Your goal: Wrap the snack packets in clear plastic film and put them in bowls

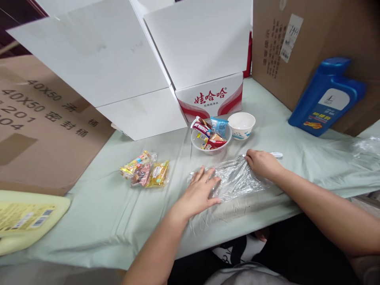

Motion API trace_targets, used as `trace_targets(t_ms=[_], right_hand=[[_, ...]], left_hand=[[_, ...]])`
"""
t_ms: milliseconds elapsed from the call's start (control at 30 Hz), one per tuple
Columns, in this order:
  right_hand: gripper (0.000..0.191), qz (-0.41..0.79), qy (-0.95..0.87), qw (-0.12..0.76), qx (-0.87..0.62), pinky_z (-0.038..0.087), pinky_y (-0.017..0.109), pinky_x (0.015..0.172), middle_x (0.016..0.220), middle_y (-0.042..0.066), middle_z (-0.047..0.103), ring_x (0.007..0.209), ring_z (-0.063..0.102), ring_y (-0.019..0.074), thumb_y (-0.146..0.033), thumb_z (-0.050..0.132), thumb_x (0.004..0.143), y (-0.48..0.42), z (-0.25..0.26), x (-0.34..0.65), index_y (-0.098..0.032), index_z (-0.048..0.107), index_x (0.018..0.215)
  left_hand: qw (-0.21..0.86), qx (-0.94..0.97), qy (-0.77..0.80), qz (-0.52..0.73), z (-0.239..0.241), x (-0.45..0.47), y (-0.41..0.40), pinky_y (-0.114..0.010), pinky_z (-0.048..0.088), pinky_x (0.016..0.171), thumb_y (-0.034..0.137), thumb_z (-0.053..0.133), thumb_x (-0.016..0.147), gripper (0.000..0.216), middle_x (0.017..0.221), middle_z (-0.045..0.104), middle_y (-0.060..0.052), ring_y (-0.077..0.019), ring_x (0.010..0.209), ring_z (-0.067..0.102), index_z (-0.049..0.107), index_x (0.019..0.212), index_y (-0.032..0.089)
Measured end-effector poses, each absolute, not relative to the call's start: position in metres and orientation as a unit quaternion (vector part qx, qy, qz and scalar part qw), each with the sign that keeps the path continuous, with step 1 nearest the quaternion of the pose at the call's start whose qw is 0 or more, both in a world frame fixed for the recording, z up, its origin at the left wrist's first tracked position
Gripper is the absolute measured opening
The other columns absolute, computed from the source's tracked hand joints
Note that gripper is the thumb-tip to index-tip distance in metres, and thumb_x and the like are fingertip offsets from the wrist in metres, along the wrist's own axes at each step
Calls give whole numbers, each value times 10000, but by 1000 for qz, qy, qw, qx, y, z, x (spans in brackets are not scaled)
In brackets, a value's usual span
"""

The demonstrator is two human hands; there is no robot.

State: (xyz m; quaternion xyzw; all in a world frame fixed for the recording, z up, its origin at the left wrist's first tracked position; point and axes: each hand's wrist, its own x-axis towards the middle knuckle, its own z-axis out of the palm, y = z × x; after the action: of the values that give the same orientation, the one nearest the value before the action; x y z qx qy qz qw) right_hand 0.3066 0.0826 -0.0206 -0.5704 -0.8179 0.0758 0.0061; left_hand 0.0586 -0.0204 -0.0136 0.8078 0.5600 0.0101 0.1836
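Observation:
A clear, crinkled plastic bag [234, 180] lies flat along the front of the table. My left hand [200, 194] rests on its left end, fingers spread and palm down. At its upper right, the closed fingers of my right hand [263, 164] grip the plastic, and folds run out from them. A slim white handle-like piece [276, 154] shows just beyond that hand; whether the hand touches it is hidden. Behind stand a clear plastic bowl [197, 146] with several wrapped snacks [212, 134] and a white paper bowl [242, 124].
Several wrapped snacks [145, 170] lie on the green tablecloth [97, 221] to the left. A blue bottle [325, 99] stands at right before a cardboard box [285, 47]. White boxes [208, 47] line the back; another carton [44, 138] and a yellow jug [29, 217] are at left.

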Motion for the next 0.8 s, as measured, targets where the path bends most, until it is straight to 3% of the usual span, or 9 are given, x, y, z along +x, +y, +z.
trace_targets(t_ms=[267, 367, 467, 533, 600, 700, 800], right_hand=[[268, 36, -793, -9, -608, 363, 311, 639, 1032, 140, 695, 851, 662, 259, -309, 406, 982, 87, -12, 318, -154, 589, 1102], [292, 5, -788, 45, -614, 392, 328, 666, 1102, 160, 657, 879, 649, 269, -304, 417, 973, 80, -4, 321, -146, 606, 1131], [269, 79, -890, 78, -442, 425, 317, 764, 1077, 113, 657, 970, 626, 250, -348, 481, 955, 65, 3, 316, -201, 652, 1101], [242, 164, -936, 20, -309, 435, 305, 786, 1028, 76, 664, 958, 629, 234, -382, 586, 898, 57, 7, 313, -241, 675, 1075], [276, 203, -936, -49, -285, 441, 308, 756, 985, 61, 667, 912, 639, 240, -398, 682, 818, 56, 10, 316, -254, 687, 1053], [360, 184, -912, -81, -357, 437, 316, 714, 977, 67, 661, 889, 637, 262, -404, 755, 729, 61, 16, 327, -239, 689, 1042], [415, 191, -924, -59, -328, 439, 325, 764, 1032, 69, 643, 938, 619, 262, -407, 778, 695, 64, 20, 335, -232, 677, 1057]], left_hand=[[207, 772, 600, -31, -12, 50, -16, -568, 204, 1170, 550, 763, 696, 894, 1621, 194, -76, -401, 1486, 54, 386, 1463, 285], [206, 772, 601, -28, -13, 52, -16, -573, 212, 1164, 575, 756, 688, 911, 1620, 193, -86, -406, 1485, 50, 384, 1463, 275], [202, 779, 594, -24, -15, 50, -15, -577, 198, 1167, 587, 756, 679, 915, 1617, 200, -93, -406, 1485, 53, 394, 1457, 269], [202, 779, 593, -29, -15, 44, -14, -573, 191, 1169, 586, 759, 672, 928, 1621, 190, -85, -403, 1485, 55, 382, 1464, 281], [202, 771, 603, -38, -14, 33, -12, -572, 197, 1165, 585, 771, 653, 951, 1620, 191, -88, -409, 1483, 69, 377, 1467, 290], [179, 749, 637, -25, -4, 17, -12, -567, 217, 1153, 584, 799, 608, 932, 1591, 256, -126, -425, 1470, 125, 455, 1411, 259], [178, 768, 615, 36, 10, 13, -17, -479, 320, 1112, 545, 814, 606, 716, 1442, 452, -113, -362, 1388, 326, 589, 1212, 237]])
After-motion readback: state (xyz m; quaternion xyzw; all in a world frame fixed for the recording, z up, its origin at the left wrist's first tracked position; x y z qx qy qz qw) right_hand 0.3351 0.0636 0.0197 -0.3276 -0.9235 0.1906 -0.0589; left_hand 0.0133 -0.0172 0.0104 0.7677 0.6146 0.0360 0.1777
